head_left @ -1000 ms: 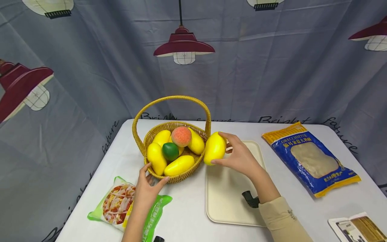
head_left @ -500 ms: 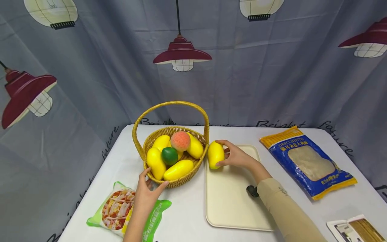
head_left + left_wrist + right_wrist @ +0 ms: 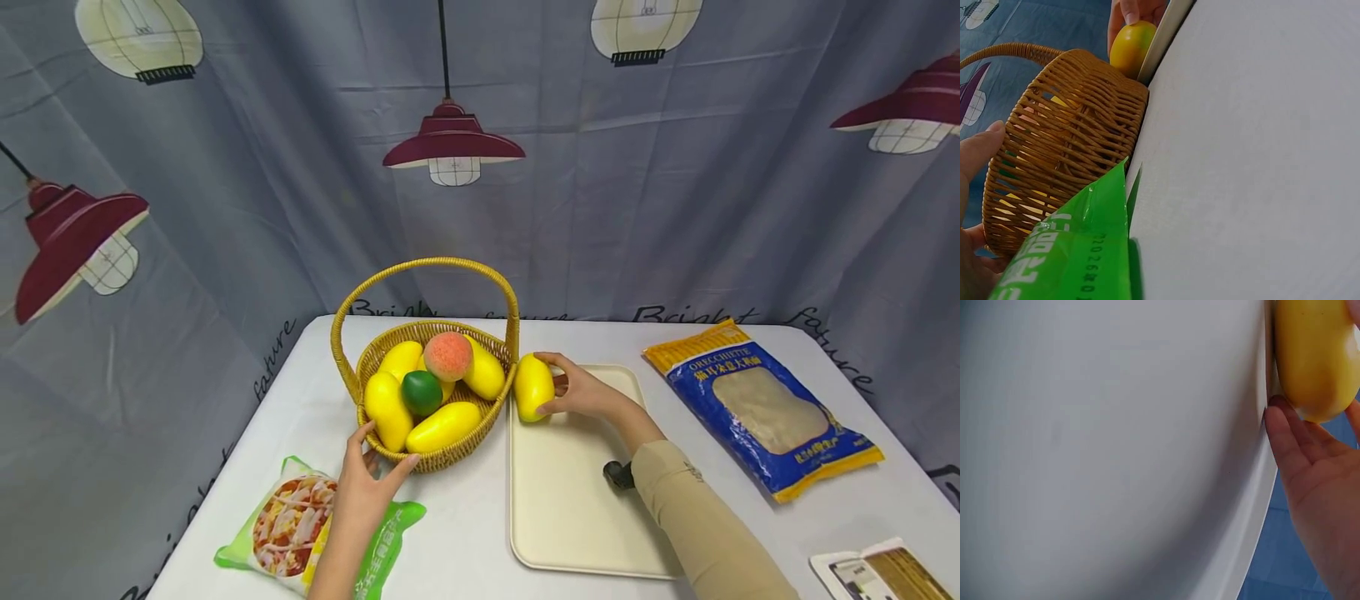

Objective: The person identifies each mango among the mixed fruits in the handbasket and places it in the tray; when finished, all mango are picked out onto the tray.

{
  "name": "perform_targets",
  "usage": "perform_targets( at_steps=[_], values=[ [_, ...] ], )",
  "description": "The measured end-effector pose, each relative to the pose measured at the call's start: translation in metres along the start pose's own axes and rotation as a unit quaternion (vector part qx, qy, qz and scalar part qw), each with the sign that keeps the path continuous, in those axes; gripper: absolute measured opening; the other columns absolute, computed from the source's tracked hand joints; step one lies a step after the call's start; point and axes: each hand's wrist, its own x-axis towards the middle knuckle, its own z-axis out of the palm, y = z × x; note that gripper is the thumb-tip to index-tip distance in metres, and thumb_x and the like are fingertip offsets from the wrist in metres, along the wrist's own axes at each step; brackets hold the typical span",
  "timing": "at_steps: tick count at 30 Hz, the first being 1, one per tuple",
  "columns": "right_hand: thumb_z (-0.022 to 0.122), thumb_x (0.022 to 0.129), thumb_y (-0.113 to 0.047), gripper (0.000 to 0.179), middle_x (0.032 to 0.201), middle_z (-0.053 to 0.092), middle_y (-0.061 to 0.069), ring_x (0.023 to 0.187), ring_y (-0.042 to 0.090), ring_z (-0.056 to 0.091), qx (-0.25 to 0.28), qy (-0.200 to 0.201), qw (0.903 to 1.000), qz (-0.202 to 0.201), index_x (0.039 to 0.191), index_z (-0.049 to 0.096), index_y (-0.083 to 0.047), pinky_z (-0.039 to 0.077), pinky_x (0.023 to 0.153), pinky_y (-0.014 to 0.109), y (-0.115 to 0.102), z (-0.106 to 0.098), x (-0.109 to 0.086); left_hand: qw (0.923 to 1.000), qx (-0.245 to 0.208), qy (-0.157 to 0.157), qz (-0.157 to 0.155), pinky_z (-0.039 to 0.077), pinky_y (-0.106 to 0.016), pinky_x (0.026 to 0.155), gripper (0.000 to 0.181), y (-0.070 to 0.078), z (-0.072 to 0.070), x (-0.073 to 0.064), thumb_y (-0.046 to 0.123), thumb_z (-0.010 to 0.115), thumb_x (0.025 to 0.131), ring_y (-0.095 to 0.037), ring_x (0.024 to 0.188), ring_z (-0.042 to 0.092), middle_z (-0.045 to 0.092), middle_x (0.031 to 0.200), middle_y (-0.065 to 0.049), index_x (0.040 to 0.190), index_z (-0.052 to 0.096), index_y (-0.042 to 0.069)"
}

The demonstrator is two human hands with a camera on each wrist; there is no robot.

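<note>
Nearest the viewer, a green food bag (image 3: pixel 294 523) lies on the white table (image 3: pixel 465 533) at lower left, and a printed card (image 3: pixel 888 575) is cut off by the frame's edge at lower right. Just beyond the bag, the left hand (image 3: pixel 363 487) holds the near rim of the wicker basket (image 3: pixel 453 454), its thumb and fingers spread apart along the weave. To its right extends a cream tray (image 3: pixel 570 500), over which the sleeved right arm reaches; at the tray's far left corner, close beside the basket, the right hand (image 3: pixel 581 392) grips a yellow mango (image 3: pixel 534 390) between thumb and fingers. Whether the fruit's full weight rests on the tray floor or partly on the raised edge cannot be settled from these angles. Within the basket lie further yellow mangoes (image 3: pixel 444 427), a green fruit (image 3: pixel 422 392) and, uppermost, a peach (image 3: pixel 448 356). Farther right is a blue pasta bag (image 3: pixel 765 408); behind everything hangs a grey curtain (image 3: pixel 637 217) printed with lamps. The likeliest fault is rolling: the mango is smooth and rounded, so release against the tray's edge could let it tip outward toward the basket. A sideways knock on the basket might likewise dislodge the peach, which sits high on the pile.
</note>
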Motion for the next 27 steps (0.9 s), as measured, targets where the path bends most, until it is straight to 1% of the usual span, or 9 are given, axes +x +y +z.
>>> perform_targets(
  at_steps=[4,7,13,18,21,23,25,27],
  values=[
    [0.082,0.078,-0.017,0.098,0.148,0.033,0.023,0.127,0.042,0.044,-0.023,-0.001,0.9997,0.006,0.154,0.021,-0.015,0.039,0.101,0.053,0.0,0.0,-0.002,1.0,-0.001,0.001,0.005,0.04,-0.052,0.101,0.103,-0.002,0.001,0.0,0.064,0.073,0.073,-0.043,0.132,0.038,0.025,0.152,-0.025,0.151,0.022,0.019],
    [0.082,0.079,-0.021,0.1,0.148,0.032,0.024,0.126,0.042,0.044,-0.036,-0.001,0.9993,0.008,0.155,0.017,-0.013,0.039,0.101,0.054,-0.003,0.001,-0.003,1.0,-0.001,0.003,0.006,0.04,-0.052,0.102,0.102,-0.002,0.002,0.0,0.063,0.073,0.074,-0.043,0.132,0.037,0.025,0.152,-0.025,0.151,0.023,0.019],
    [0.083,0.077,-0.031,0.103,0.15,0.033,0.019,0.124,0.038,0.047,-0.059,0.017,0.9979,0.022,0.155,0.017,-0.016,0.041,0.098,0.051,-0.004,0.004,-0.007,0.9998,0.012,0.006,0.012,0.04,-0.054,0.101,0.101,-0.001,0.003,0.0,0.063,0.072,0.075,-0.043,0.131,0.039,0.026,0.152,-0.024,0.151,0.023,0.019],
    [0.083,0.077,-0.031,0.102,0.152,0.029,0.018,0.126,0.039,0.044,-0.077,0.031,0.9964,0.015,0.155,0.019,-0.016,0.04,0.099,0.053,-0.006,0.006,-0.008,0.9997,0.015,0.008,0.016,0.039,-0.054,0.102,0.099,0.0,0.002,-0.001,0.06,0.073,0.076,-0.043,0.131,0.04,0.025,0.153,-0.023,0.151,0.023,0.019],
    [0.083,0.077,-0.031,0.102,0.154,0.025,0.018,0.129,0.042,0.04,-0.091,0.04,0.9951,0.004,0.155,0.019,-0.015,0.036,0.102,0.056,-0.008,0.006,-0.01,0.9998,0.013,0.006,0.015,0.039,-0.054,0.102,0.099,0.001,0.002,-0.002,0.06,0.073,0.076,-0.043,0.131,0.04,0.024,0.153,-0.023,0.151,0.022,0.019],
    [0.082,0.077,-0.033,0.1,0.155,0.023,0.018,0.132,0.043,0.036,-0.103,0.054,0.9931,-0.009,0.154,0.021,-0.014,0.034,0.104,0.057,-0.01,0.006,-0.01,0.9998,0.013,0.006,0.015,0.039,-0.054,0.102,0.099,0.0,0.002,-0.002,0.061,0.072,0.076,-0.043,0.131,0.04,0.024,0.153,-0.023,0.151,0.023,0.02],
    [0.082,0.078,-0.032,0.096,0.155,0.024,0.016,0.133,0.042,0.035,-0.115,0.075,0.99,-0.032,0.153,0.026,-0.014,0.033,0.106,0.056,-0.012,0.007,-0.01,0.9998,0.013,0.007,0.016,0.039,-0.054,0.101,0.099,0.0,0.001,-0.002,0.061,0.072,0.076,-0.043,0.13,0.04,0.024,0.153,-0.023,0.151,0.022,0.02],
    [0.082,0.079,-0.03,0.09,0.154,0.028,0.014,0.133,0.04,0.036,-0.118,0.097,0.9865,-0.059,0.152,0.032,-0.016,0.033,0.106,0.054,-0.017,0.007,-0.01,0.9997,0.012,0.008,0.017,0.039,-0.053,0.101,0.099,-0.001,0.001,-0.002,0.062,0.072,0.076,-0.042,0.131,0.04,0.025,0.153,-0.022,0.15,0.023,0.02]
  ],
)
